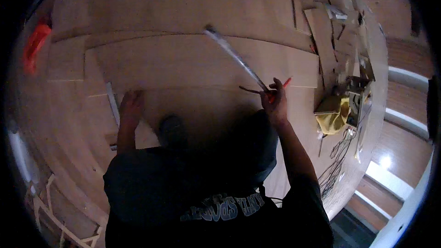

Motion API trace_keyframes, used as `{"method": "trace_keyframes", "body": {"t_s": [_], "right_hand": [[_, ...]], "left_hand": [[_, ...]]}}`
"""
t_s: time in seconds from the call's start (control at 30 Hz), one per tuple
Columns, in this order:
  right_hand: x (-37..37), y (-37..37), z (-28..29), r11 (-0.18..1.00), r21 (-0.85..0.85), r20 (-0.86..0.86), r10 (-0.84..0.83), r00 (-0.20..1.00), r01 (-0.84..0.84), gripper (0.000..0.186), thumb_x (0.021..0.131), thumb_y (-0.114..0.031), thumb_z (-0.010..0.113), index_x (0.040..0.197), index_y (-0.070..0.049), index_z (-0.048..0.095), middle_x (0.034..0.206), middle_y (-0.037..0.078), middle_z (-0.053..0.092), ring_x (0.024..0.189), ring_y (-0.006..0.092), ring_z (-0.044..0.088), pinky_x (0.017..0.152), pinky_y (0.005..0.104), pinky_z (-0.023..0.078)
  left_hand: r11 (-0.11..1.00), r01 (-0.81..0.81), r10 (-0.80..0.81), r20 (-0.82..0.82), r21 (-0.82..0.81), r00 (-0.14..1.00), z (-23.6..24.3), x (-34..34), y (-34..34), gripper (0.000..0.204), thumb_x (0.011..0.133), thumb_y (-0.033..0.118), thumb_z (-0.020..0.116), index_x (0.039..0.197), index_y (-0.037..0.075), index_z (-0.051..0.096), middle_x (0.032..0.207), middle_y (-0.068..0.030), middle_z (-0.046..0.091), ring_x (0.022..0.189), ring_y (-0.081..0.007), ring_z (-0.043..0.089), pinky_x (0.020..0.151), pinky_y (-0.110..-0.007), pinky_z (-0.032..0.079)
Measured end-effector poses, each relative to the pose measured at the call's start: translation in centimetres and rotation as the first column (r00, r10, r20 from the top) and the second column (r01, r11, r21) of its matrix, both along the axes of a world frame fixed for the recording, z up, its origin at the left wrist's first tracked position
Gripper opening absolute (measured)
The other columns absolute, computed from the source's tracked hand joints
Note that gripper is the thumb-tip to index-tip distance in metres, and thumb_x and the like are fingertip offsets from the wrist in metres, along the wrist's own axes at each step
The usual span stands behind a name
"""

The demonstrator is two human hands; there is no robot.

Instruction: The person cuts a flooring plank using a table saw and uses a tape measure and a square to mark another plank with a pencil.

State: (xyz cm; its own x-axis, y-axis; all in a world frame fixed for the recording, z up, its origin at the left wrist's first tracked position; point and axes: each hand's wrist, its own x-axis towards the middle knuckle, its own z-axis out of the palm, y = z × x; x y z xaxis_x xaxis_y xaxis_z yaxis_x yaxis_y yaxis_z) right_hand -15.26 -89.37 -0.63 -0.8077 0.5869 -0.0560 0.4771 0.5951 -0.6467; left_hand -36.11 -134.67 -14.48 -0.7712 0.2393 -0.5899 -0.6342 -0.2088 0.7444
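Note:
My right hand is closed around a long silver metal bar, a red pencil-like tool and a thin dark object; the bar slants up and to the left over a long wooden plank. Low on the left, my left hand lies with fingers stretched out at the plank's lower edge, nothing visible in it. Just left of it is a narrow pale metal strip. My shoe shows between my arms.
A red object lies at far left, near loose boards. At right are offcuts, a yellow cloth, a small wooden box and cables; beyond them, wooden steps. Thin wood strips lie at lower left.

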Motion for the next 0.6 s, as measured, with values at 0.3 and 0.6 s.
{"method": "trace_keyframes", "body": {"t_s": [0.3, 0.6], "right_hand": [[36.3, 2.7, -5.3, 0.740, 0.178, 0.462, -0.645, 0.609, 0.649, 0.060, 0.080, -0.027, 0.071, 0.125, 0.002, 0.044, 0.105, 0.023, 0.062, 0.099, 0.0344, 0.061, 0.088, 0.0402, 0.047], [54.2, -5.4, -11.7, 0.378, 0.362, 0.588, -0.802, 0.106, 0.852, 0.051, 0.082, -0.028, 0.063, 0.124, -0.002, 0.052, 0.114, 0.026, 0.061, 0.108, 0.0397, 0.059, 0.093, 0.0461, 0.046]], "left_hand": [[0.928, -0.348, 0.345, 0.051, 0.129, 0.937, -1.7, -4.1, 0.2, 0.037, 0.092, 0.022, 0.060, 0.124, 0.005, 0.052, 0.122, -0.0117, 0.054, 0.110, -0.0255, 0.052, 0.093, -0.046, 0.047], [0.981, -0.169, 0.159, 0.112, 0.092, 0.981, 1.8, -2.0, -1.1, 0.042, 0.090, 0.020, 0.062, 0.126, 0.004, 0.049, 0.123, -0.0127, 0.054, 0.111, -0.0262, 0.052, 0.093, -0.045, 0.048]]}}
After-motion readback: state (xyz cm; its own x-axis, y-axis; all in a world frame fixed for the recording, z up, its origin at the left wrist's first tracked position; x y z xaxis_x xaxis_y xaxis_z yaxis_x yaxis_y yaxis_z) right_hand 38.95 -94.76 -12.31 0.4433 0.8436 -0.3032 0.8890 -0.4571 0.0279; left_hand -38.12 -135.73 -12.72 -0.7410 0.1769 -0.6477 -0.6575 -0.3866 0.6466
